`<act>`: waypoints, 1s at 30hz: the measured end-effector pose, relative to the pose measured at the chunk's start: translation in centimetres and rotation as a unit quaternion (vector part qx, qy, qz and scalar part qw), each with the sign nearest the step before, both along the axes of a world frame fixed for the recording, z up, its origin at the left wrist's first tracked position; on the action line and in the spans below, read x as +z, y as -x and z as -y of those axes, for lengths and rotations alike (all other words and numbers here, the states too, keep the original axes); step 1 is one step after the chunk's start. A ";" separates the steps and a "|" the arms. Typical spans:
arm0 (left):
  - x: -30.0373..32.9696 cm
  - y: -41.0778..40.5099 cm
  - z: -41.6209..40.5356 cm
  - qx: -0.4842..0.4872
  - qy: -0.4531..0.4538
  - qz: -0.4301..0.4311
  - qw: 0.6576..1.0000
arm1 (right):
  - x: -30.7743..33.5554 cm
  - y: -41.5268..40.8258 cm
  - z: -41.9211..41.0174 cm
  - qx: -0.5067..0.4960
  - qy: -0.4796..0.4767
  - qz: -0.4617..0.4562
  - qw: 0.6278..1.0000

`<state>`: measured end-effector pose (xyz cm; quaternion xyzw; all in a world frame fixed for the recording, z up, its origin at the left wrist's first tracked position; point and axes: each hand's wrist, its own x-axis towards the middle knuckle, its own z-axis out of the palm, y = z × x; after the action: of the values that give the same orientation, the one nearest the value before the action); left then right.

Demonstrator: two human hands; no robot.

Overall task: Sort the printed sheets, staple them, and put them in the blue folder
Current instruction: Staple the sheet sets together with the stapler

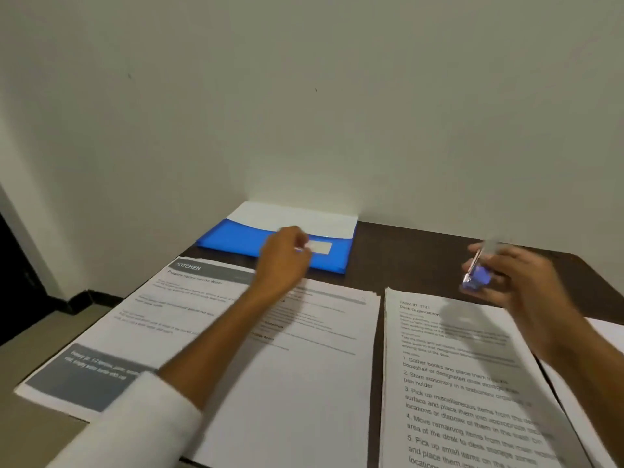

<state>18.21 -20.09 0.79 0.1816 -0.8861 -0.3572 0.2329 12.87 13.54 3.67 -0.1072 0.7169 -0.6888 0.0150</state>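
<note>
The blue folder (pixel 229 238) lies flat at the back of the dark desk (pixel 405 255), against the wall, with white sheets (pixel 293 217) sticking out of its far side. My left hand (pixel 285 258) hovers over the folder's front edge beside its pale label, fingers curled downward; motion blur hides whether it holds anything. My right hand (pixel 520 285) is raised above the desk at the right and grips a small blue stapler (pixel 476 276). Three piles of printed sheets lie in front: a "KITCHEN" sheet (pixel 162 309) at the left, a middle stack (pixel 304 383), and a "Desk Organization" stack (pixel 456 383).
Another white sheet (pixel 607 332) shows at the far right edge, partly under my right forearm. A plain wall stands right behind the folder. The desk's left edge drops to a tan floor (pixel 40 336) with a dark skirting.
</note>
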 end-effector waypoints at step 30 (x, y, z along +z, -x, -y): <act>4.8 -7.8 3.3 0.018 -0.129 -0.233 0.964 | -1.4 -6.1 10.6 -0.056 0.078 0.072 0.993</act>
<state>26.00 -23.43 5.61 0.1379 -0.7501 -0.4971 0.4139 18.97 2.92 2.32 -0.0179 0.6629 -0.7482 0.0202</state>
